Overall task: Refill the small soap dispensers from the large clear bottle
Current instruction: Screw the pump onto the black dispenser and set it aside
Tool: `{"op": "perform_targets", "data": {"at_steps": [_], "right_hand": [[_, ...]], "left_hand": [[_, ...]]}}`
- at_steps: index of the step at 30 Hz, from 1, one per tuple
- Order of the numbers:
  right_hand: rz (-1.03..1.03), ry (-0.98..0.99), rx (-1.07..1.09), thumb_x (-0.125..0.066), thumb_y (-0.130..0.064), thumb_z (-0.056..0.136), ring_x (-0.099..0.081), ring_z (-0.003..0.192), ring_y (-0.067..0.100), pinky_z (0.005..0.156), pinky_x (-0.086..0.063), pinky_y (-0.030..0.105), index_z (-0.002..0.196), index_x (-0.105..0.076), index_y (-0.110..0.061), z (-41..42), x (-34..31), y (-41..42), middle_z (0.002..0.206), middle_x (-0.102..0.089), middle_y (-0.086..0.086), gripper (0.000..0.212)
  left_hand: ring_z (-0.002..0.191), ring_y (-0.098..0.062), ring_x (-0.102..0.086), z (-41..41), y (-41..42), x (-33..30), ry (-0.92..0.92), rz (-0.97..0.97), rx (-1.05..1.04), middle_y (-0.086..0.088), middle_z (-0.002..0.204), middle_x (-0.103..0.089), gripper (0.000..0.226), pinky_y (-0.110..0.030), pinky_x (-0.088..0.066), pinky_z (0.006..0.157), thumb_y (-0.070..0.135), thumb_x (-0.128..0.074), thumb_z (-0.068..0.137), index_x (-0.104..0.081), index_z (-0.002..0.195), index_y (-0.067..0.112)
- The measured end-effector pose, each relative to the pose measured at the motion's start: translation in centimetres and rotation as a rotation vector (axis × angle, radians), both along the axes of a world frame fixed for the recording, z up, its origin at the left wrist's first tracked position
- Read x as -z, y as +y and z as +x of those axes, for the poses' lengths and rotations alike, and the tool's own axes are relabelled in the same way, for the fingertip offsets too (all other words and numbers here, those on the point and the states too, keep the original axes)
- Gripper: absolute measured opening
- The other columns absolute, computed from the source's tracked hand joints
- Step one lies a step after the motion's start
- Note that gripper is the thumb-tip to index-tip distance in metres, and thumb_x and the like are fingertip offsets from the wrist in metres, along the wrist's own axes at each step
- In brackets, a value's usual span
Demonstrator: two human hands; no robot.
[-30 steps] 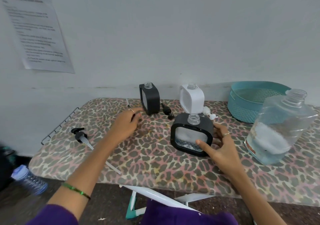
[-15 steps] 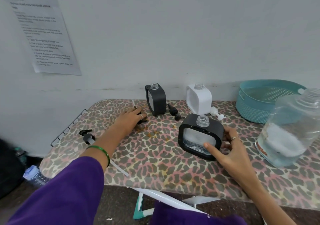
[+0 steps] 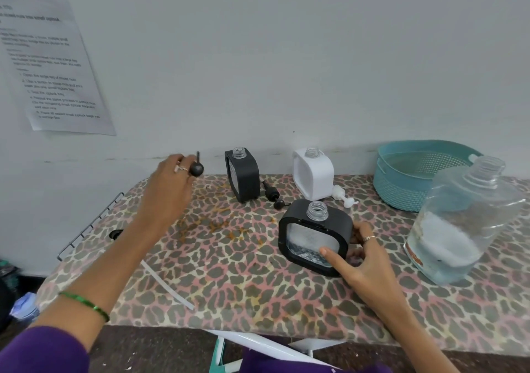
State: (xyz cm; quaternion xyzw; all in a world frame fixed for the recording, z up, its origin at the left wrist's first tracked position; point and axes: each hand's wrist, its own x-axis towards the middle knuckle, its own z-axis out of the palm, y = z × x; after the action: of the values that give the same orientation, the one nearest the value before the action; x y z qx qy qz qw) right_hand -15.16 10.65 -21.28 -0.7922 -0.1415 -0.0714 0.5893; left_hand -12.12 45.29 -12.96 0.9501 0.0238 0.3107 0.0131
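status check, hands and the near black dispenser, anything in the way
Left hand lifted, pinching black pump head. Right hand grips near black dispenser, neck open. Large clear bottle uncapped at right. Nothing blocking.

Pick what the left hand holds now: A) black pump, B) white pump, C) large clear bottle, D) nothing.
A: the left hand is raised above the table with its fingers round a black pump, while the white pump lies on the table by the white dispenser.
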Motion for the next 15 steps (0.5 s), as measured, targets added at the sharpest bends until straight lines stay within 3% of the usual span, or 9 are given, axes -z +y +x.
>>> {"op": "perform_targets", "data": {"at_steps": [5, 8, 11, 15], "right_hand": [[0.001, 0.000, 0.001, -0.078, -0.034, 0.074, -0.062, 0.088, -0.005, 0.069, -0.050, 0.012, 0.105, -0.048, -0.038, 0.0, 0.0, 0.0, 0.100, -0.064, -0.016, 0.043], [0.000, 0.007, 0.003, -0.077, -0.038, 0.074, -0.064, 0.088, -0.002, 0.072, -0.053, 0.017, 0.107, -0.049, -0.037, 0.1, 0.2, 0.0, 0.100, -0.065, -0.016, 0.043], [-0.005, 0.007, 0.010, -0.077, -0.038, 0.075, -0.064, 0.086, 0.000, 0.071, -0.054, 0.020, 0.108, -0.048, -0.037, 0.2, 0.3, -0.1, 0.101, -0.065, -0.014, 0.044], [-0.022, 0.009, 0.024, -0.077, -0.042, 0.075, -0.064, 0.085, 0.004, 0.072, -0.056, 0.028, 0.115, -0.049, -0.029, 0.2, 0.5, -0.2, 0.102, -0.064, -0.011, 0.050]], "left_hand": [[0.111, -0.026, -0.053, -2.3, -3.2, -4.7, -0.276, -0.374, 0.163, -0.015, 0.125, -0.049, 0.032, -0.032, -0.042, 0.098, 0.024, -0.047, 0.098, -0.052, 0.122, 0.003], [0.105, -0.013, -0.058, -3.1, -5.2, -7.1, -0.352, -0.670, 0.295, -0.003, 0.117, -0.054, 0.032, -0.017, -0.048, 0.088, 0.027, -0.043, 0.100, -0.047, 0.125, 0.006], [0.100, -0.013, -0.064, -3.4, -7.2, -8.5, -0.347, -0.929, 0.493, 0.011, 0.102, -0.054, 0.023, -0.029, -0.054, 0.087, 0.030, -0.041, 0.101, -0.047, 0.117, 0.015], [0.094, -0.013, -0.066, -3.7, -10.0, -9.3, -0.281, -1.065, 0.656, 0.007, 0.100, -0.054, 0.012, -0.029, -0.055, 0.083, 0.027, -0.040, 0.101, -0.051, 0.106, 0.024]]}}
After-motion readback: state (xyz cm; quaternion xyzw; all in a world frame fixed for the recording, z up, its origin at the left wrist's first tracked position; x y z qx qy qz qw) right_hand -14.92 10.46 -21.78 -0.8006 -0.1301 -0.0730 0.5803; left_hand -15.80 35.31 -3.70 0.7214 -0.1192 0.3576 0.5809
